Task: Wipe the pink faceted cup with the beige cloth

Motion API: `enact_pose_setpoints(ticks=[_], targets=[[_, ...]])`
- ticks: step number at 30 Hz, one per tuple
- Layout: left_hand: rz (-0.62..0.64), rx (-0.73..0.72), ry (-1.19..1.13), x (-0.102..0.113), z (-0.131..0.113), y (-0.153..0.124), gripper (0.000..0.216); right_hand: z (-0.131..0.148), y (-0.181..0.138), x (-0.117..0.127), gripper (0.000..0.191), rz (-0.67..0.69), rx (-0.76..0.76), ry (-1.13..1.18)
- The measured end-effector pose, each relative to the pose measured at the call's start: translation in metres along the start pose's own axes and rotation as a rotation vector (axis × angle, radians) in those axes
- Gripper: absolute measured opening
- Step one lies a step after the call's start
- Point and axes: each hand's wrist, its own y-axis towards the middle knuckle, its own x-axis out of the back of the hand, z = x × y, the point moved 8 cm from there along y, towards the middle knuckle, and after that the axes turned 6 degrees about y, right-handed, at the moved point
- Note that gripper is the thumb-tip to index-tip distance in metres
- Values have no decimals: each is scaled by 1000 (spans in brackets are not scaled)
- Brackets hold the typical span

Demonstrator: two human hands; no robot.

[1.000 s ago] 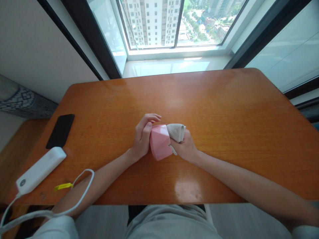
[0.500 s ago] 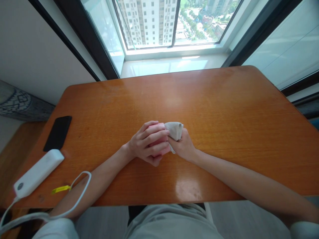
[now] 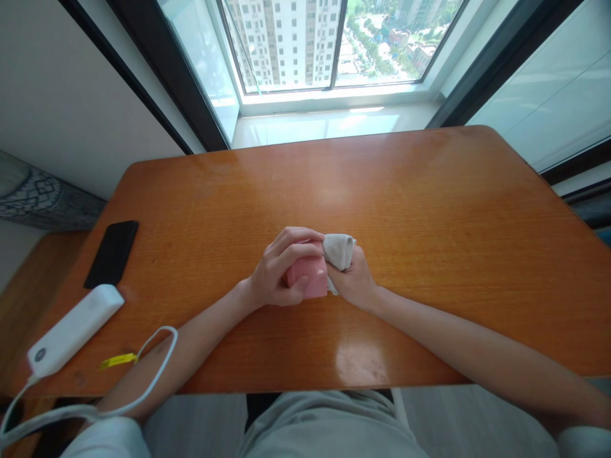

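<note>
The left hand (image 3: 279, 273) closes around the pink faceted object (image 3: 311, 280) at the middle of the desk (image 3: 429, 222). The right hand (image 3: 357, 284) grips a pale cloth (image 3: 338, 249) pressed against its side. This looks like wiping; another face would need the object turned.

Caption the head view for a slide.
Left hand grips a pink object over a wooden table while right hand holds a white cloth against it.

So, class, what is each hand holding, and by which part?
The left hand grips the pink faceted object over its top and near side. The right hand holds a bunched pale cloth, pressed against the object's right side.
</note>
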Motion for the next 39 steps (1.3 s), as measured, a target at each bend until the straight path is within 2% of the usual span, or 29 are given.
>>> enact_pose_setpoints(ticks=[5, 13, 17, 21, 27, 29, 31, 33, 37, 39], targets=[[-3, 291, -264, -5, 20, -2, 37, 0, -1, 0, 37, 6, -11, -2], [11, 636, -446, -12, 35, -4, 32, -2, -2, 1, 28, -15, -18, 3], [2, 805, -536, -17, 42, -10, 39, 2, -1, -1, 23, -3, 19, 1], [-3, 897, -564, -20, 51, -16, 44, 4, -2, -2, 23, 2, 46, -11], [-75, 906, -434, -14, 59, -17, 46, 7, -4, -2, 17, 3, 65, -32], [-152, 854, -347, -6, 56, -17, 41, 8, -5, -4, 14, 26, 72, -26], [-244, 714, -236, 6, 47, -14, 36, 8, -5, -7, 14, 58, 70, -14], [-274, 459, -104, 16, 31, -9, 33, 7, -5, -8, 17, 71, 66, -7], [-165, -195, 171, 14, -9, -11, 37, 8, -4, -5, 23, 57, 89, -25], [-106, -382, 240, 7, -17, -18, 35, 7, -3, -4, 23, 54, 97, -27]])
